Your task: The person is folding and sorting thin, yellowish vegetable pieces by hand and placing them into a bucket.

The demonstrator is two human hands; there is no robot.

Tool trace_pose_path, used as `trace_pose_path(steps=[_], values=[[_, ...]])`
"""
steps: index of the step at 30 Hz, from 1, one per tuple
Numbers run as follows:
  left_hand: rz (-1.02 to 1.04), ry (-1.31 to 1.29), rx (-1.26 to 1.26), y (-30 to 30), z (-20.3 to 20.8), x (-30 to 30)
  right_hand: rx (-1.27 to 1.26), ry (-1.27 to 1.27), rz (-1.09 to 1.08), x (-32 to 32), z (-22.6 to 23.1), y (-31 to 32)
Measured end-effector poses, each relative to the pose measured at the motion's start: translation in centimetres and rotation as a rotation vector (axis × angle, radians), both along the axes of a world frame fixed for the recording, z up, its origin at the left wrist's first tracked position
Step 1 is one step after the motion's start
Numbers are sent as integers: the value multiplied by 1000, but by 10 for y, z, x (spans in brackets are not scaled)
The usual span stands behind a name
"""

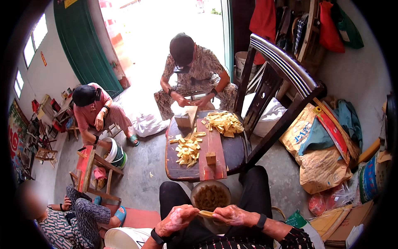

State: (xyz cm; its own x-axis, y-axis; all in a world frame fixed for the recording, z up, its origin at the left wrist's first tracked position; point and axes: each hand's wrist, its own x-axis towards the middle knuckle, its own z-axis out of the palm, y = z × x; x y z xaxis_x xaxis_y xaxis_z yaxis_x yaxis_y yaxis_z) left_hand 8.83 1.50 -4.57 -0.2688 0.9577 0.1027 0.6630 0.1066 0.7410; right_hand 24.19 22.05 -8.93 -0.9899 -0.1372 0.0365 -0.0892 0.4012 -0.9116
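Observation:
My left hand (179, 219) and my right hand (235, 216) are closed on opposite ends of a short, pale yellow strip (206, 214). Its exact material I cannot make out. Just beyond it, between my knees, stands a round container (228, 193) with brown pieces (210, 196) in it. Farther forward is the dark seat of a wooden chair (238, 153). A reddish-brown board (212, 141) lies across that seat, with a small wooden block (210, 158) on its near end. Loose pale yellow strips lie in a left pile (188, 150) and a right pile (224, 123).
The chair's tall backrest (286, 66) rises at the right. Across the seat sits a person (192, 66), hands at a wooden piece (186, 117). Another person (92, 103) reaches toward a white bucket (115, 152) at left. Sacks (319, 166) are heaped at right.

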Motion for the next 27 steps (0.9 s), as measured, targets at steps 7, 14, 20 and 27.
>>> trace_pose_path(steps=[7,14,20,27], values=[[-21,-338,-55,9,-56,35,-83,52,103,-8,-20,-9],[-31,-700,-217,0,15,37,-64,-120,182,16,12,8],[349,-613,-39,-24,26,13,-120,-84,20,2,20,-1],[504,-993,479,9,36,30,3,306,-94,-31,17,-29]])
